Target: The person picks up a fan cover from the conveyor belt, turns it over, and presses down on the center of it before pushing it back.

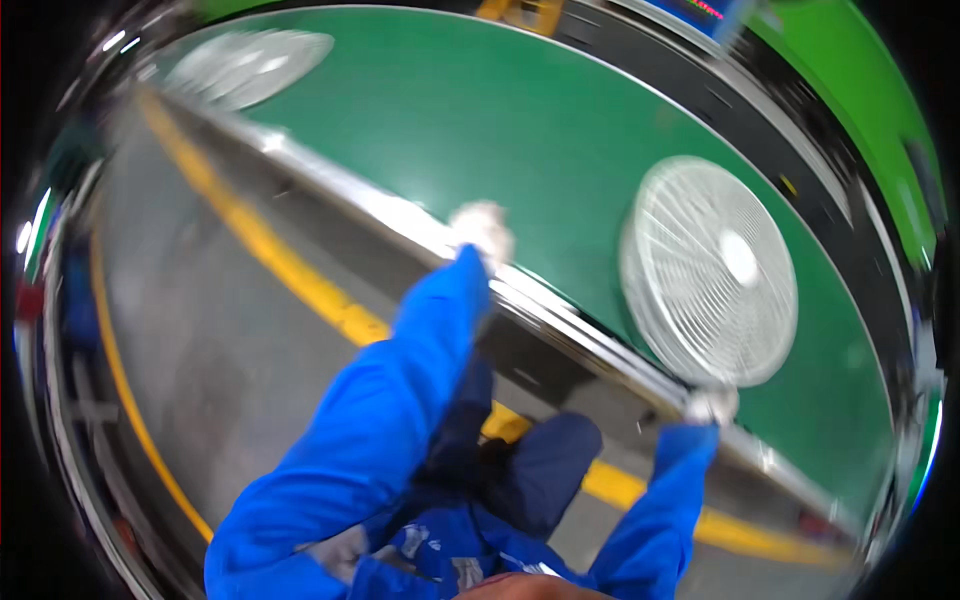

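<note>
A round white wire fan guard [712, 272] with a pale hub lies on the green belt [500, 120], right of the middle. My right hand [712, 405], in a white glove, is at the guard's near rim by the metal edge rail [550, 313]. Blur hides its fingers, so whether it grips the rim cannot be told. My left hand [482, 232], also white-gloved, is over the same rail further left, well apart from the guard. Its fingers are smeared by motion too.
A second white fan guard [245, 68] lies at the belt's far left end. Yellow lines [270, 255] mark the grey floor beside the rail. Beyond the belt are a dark ledge, a yellow stand [525, 14] and bright green panels [850, 90].
</note>
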{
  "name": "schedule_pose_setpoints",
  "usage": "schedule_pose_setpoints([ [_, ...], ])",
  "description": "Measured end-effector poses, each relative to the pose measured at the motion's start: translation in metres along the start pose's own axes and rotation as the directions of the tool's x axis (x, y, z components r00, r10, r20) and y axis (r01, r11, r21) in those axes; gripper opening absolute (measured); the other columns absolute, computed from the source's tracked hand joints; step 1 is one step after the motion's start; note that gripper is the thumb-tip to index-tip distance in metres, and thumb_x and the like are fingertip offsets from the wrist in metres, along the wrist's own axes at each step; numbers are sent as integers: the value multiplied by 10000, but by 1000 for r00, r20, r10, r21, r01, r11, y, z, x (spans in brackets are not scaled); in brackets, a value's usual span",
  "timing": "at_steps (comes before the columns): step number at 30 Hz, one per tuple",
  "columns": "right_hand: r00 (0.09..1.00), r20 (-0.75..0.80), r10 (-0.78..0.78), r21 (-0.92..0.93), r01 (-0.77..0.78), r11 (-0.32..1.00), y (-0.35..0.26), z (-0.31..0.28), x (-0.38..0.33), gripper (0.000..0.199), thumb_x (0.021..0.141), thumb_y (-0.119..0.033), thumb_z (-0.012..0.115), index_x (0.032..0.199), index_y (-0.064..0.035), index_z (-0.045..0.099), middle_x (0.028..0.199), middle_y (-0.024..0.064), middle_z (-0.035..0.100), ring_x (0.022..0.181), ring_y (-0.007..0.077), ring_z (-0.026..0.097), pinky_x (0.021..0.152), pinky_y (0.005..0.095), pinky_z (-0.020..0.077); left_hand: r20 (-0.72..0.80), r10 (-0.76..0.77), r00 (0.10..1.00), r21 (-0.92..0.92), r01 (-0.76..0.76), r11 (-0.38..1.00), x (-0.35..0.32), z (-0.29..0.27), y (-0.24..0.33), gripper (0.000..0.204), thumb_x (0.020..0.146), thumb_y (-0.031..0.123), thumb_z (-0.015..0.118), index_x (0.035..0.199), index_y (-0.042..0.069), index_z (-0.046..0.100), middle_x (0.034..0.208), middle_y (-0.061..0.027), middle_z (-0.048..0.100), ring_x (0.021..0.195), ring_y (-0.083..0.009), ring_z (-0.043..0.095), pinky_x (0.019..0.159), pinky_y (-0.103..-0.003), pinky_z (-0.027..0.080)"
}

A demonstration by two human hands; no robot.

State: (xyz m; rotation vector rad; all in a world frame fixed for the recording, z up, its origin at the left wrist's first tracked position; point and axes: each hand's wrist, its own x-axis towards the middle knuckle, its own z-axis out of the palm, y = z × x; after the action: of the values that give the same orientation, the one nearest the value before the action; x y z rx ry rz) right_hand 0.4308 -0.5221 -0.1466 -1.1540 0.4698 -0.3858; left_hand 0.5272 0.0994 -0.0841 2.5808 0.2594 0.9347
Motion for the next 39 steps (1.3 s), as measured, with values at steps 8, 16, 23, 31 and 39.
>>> schedule_pose_setpoints([
  [8, 864, 56, -500, -943, 210, 257, -36, 29, -31, 209, 802, -152, 683, 937, -9, 754, 992, 247, 738, 918, 424, 712, 792, 471, 569, 292, 85, 953, 154, -134, 979, -20, -5, 20, 421, 952, 244, 519, 1324, 68, 607, 1428, -131, 566, 1349, -333, 490, 1150, -492, 373],
  [16, 860, 60, -507, -995, 89, 32, -59, 43, -58, 231, 882, -73, 604, 1028, 38, 744, 1003, 238, 757, 920, 413, 726, 811, 439, 557, 380, 54, 923, 130, -111, 985, -21, -12, 35, 453, 980, 270, 489, 1375, 71, 584, 1472, -123, 541, 1391, -328, 457, 1187, -489, 330],
  [23, 900, -25, -434, -976, 72, 206, -62, 41, -51, 231, 784, -119, 716, 968, 17, 746, 1028, 234, 741, 1008, 431, 691, 904, 472, 548, 374, 51, 926, 121, -103, 987, -15, -13, 36, 445, 979, 266, 492, 1366, 72, 593, 1464, -117, 548, 1388, -326, 459, 1188, -487, 328],
  [31, 866, -39, -498, -986, 49, 162, -61, 47, -56, 220, 794, -94, 701, 979, 18, 742, 1019, 234, 738, 996, 436, 689, 895, 463, 547, 362, 63, 930, 114, -111, 987, -16, -10, 36, 436, 975, 258, 503, 1355, 70, 606, 1454, -119, 561, 1372, -334, 478, 1177, -484, 344],
  [39, 858, -18, -513, -982, 81, 170, -68, 62, -70, 192, 811, -80, 683, 967, 13, 744, 1007, 225, 740, 985, 429, 691, 882, 468, 546, 315, 102, 944, 84, -135, 987, -18, -10, 29, 416, 958, 237, 541, 1327, 68, 632, 1425, -140, 590, 1338, -366, 512, 1149, -497, 382],
])
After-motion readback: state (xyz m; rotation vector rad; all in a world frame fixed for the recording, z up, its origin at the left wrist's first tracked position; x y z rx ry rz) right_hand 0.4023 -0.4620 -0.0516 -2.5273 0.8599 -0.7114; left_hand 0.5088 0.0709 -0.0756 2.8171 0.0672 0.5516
